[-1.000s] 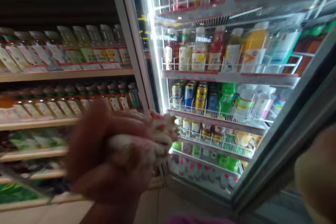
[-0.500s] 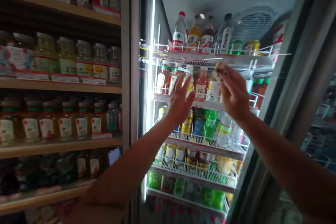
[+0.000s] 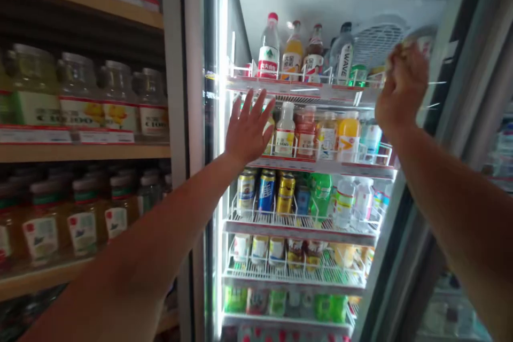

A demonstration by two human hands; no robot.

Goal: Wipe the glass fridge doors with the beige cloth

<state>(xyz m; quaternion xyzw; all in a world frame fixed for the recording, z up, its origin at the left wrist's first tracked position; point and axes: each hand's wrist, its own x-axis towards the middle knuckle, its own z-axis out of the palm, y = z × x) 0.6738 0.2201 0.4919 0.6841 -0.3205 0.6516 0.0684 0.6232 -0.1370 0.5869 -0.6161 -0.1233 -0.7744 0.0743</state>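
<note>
Light pours from a tall, grey-framed fridge (image 3: 195,91), and here's the bare left hand (image 3: 248,133), fingers fanned, gripping nothing, just beside a clear, white-capped bottle (image 3: 285,131) in view; contact, can't tell. Across to the bare right hand (image 3: 403,93): fingers bent around a crumpled, pale, mottled wad (image 3: 396,59), its material unclear, up high near the round, white plastic grille (image 3: 379,37). Lower down, silver, blue and gold metal cans (image 3: 266,192) stand in line.

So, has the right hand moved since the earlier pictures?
Yes, the right hand has moved up and to the right: it was mostly below the WAVE bottle, and now it is roughly level with it, farther right.
</note>
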